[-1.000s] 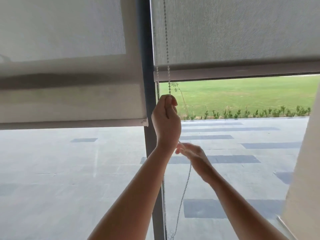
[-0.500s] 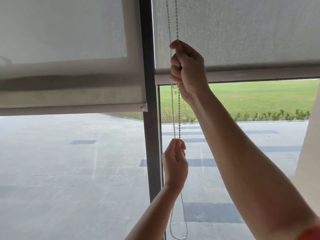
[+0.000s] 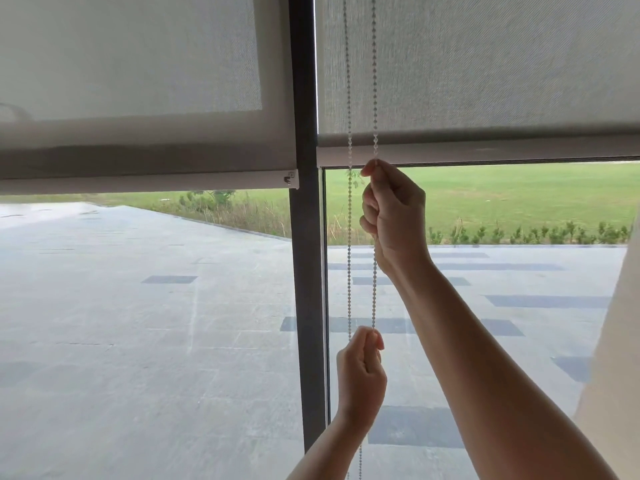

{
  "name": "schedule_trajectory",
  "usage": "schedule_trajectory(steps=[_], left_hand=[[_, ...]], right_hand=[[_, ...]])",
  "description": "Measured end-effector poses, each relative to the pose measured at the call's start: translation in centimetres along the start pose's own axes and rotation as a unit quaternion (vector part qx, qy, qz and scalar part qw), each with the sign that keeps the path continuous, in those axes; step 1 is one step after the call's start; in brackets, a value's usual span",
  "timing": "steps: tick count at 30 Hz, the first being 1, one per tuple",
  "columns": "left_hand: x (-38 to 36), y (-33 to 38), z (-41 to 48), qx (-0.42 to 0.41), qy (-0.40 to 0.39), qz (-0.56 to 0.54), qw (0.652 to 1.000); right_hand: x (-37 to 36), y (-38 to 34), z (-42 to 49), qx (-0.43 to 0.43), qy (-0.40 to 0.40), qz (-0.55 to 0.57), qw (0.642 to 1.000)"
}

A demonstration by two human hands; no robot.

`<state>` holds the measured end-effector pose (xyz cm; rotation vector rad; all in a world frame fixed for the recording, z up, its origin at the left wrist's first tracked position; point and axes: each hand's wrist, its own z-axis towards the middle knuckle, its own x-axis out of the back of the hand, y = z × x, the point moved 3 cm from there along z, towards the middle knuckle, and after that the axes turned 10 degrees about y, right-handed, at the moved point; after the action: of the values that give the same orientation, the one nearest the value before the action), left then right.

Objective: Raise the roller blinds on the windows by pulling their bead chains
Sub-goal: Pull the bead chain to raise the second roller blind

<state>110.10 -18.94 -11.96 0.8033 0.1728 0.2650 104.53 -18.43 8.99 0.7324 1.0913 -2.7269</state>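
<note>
Item: roller blind, right window (image 3: 485, 81), partly raised, its bottom bar seen level with the top of the grass view; the roller blind, left window (image 3: 131, 81), is hung slightly lower, its bottom bar ending at the dark window frame post (image 3: 306, 271). Bead chain (image 3: 349, 237): a two-strand loop hung just right of the post, in front of the right blind's fabric and the glass, running out of view at top and bottom. Right hand (image 3: 394, 216): closed in a fist around the right-hand strand, just below the blind's bottom bar. Left hand (image 3: 362, 372): closed lower down on the same strand, thumb and fingers pinched together; the left-hand strand is left free beside both hands. Step judged in progress: a hand-over-hand draw on one strand. Handling notes: the pull is best kept straight down, in line with the strand, so the beads are not dragged sideways off the sprocket above; one hand is best kept clamped while the other is moved up; short, even strokes are advised, and the free strand should be left unobstructed.
</note>
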Motion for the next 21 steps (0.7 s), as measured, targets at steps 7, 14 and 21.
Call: schedule_trajectory(steps=[7,14,21], left_hand=[[0.1,-0.2,-0.2,-0.011,-0.006,0.008,1.0],[0.4,0.2,-0.8,-0.022,-0.002,0.005,1.0],[0.4,0.9,-1.8,-0.033,-0.006,0.001,0.999]], right_hand=[[0.3,-0.5,-0.6,0.014,0.014,-0.006,1.0],[-0.2,-0.9,-1.6,0.017,0.023,0.008,1.0],[0.1,-1.8,-2.9,0.029,0.013,0.026,0.999]])
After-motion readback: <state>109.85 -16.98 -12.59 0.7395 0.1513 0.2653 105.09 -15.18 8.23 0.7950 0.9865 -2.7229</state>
